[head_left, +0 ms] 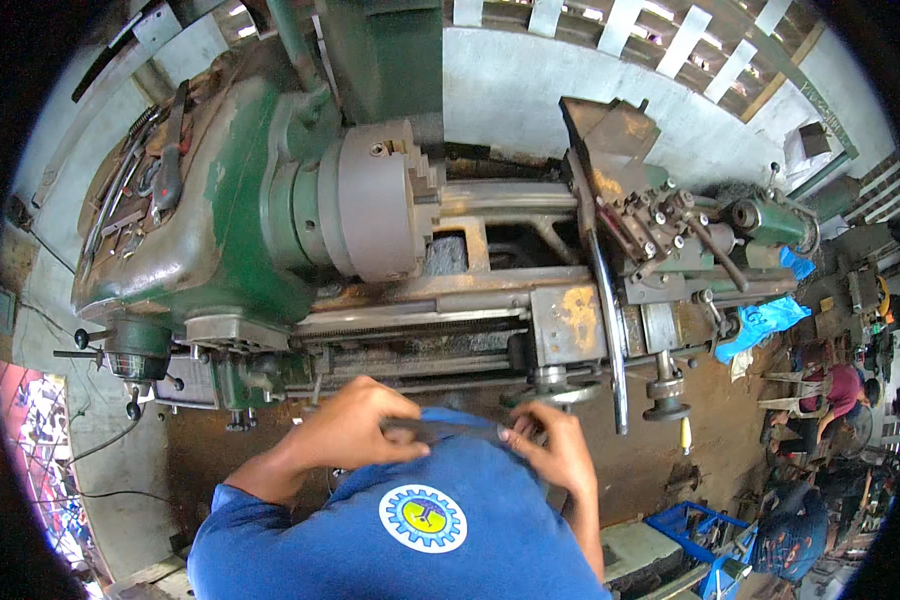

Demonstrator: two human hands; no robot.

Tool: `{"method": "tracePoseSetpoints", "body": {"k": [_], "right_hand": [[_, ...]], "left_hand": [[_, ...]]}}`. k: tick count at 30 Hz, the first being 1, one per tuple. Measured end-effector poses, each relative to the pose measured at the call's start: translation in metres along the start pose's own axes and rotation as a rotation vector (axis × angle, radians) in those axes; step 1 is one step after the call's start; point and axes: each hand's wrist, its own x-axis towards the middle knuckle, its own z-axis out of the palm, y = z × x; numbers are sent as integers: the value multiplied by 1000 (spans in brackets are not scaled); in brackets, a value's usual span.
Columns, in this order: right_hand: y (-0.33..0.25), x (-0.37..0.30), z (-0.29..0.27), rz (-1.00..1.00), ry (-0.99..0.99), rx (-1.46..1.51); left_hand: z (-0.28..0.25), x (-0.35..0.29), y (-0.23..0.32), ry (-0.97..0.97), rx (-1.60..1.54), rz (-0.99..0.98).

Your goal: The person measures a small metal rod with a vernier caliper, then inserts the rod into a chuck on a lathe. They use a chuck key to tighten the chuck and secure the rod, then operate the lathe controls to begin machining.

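Note:
Close against my blue shirt [350, 530], a dark, flat, narrow strip [455, 431] stretches between my two hands; its exact kind is too blurred to name. My left hand [360, 425] is closed round one end of it. At the other end, my right hand [552, 445] pinches the strip between thumb and fingers. Beyond both hands stands a green metal lathe [220, 210] with a large grey chuck [375, 205], whose jaws hold nothing that I can see. Nearest my right hand is a carriage handwheel [560, 393].
Hand tools [170, 175] lie on the headstock. A long shiny bar [612, 330] slants down from the carriage by the tool post [670, 225]. Blue plastic [770, 322] hangs at the bed's right end. A blue crate [705, 525] and other people [845, 390] are at the right.

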Motion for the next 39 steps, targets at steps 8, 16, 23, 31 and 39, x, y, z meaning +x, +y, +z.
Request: {"method": "tracePoseSetpoints", "body": {"k": [8, 16, 23, 31, 39], "right_hand": [[-40, 17, -17, -419, 37, -196], [16, 7, 9, -224, 192, 51], [62, -32, 25, 18, 496, 178], [63, -40, 31, 14, 450, 187], [55, -40, 45, 91, 343, 752]], "left_hand": [[29, 65, -18, 190, -152, 239], [3, 103, 22, 47, -36, 683], [-229, 181, -67, 1296, 250, -63], [-263, 250, -134, 201, 81, -508], [-157, 178, -89, 1044, 619, -349]]}}
